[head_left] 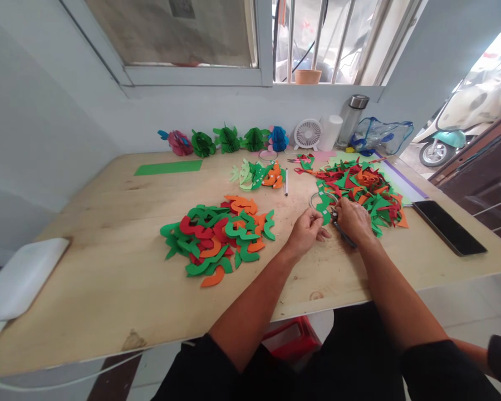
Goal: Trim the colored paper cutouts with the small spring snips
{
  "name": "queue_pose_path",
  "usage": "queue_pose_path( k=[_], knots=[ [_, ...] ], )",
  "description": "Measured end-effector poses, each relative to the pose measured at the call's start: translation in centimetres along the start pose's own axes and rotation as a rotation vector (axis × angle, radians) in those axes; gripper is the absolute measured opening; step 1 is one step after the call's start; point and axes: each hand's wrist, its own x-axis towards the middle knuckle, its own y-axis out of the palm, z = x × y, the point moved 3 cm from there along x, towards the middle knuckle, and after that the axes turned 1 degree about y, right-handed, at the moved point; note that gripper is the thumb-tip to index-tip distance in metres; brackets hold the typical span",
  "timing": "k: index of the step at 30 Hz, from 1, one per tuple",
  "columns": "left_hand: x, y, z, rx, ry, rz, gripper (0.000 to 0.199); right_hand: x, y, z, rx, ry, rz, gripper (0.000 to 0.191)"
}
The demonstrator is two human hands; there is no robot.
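Observation:
Near the right half of the table, my left hand [307, 228] pinches a green paper cutout [325, 216] with small pale spots on it. My right hand [353, 218] is closed around a dark-handled hand tool [344, 235], whose working end meets the cutout; my fingers hide its exact kind. A thin pale ring [316, 196] shows just beyond my fingertips. Behind my right hand lies a heap of red, green and orange paper scraps [369, 186]. To the left of my hands is a pile of curved paper cutouts [212, 236] in the same colours.
Smaller cutouts [256, 174] and a pen [286, 182] lie beyond the pile. Folded paper figures [227, 139], a small fan [308, 134] and a glass bottle [351, 120] line the wall. A phone [450, 227] rests at right, a white device [23, 273] at left.

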Motion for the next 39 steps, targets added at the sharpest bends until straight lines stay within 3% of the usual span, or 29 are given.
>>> queue_pose_path(
  k=[8, 21, 25, 29, 39],
  knots=[
    [0.2, 1.2, 0.8, 0.06, -0.031, 0.105, 0.011, -0.2, -0.4, 0.3, 0.021, 0.001, -0.001, 0.028],
    [0.5, 1.3, 1.0, 0.141, -0.08, 0.128, 0.01, -0.4, -0.4, 0.2, 0.116, 0.046, -0.017, 0.027],
    [0.5, 1.3, 1.1, 0.089, -0.061, 0.063, 0.013, -0.3, -0.4, -0.2, 0.162, 0.092, -0.068, 0.027],
    [0.1, 1.0, 0.7, -0.018, -0.037, -0.038, 0.014, -0.2, -0.8, -0.7, 0.283, 0.094, -0.2, 0.026],
    [0.1, -1.3, -0.6, -0.096, 0.056, -0.249, 0.017, -1.2, -2.1, 0.7, 0.711, -0.195, -0.483, 0.025]
  ],
)
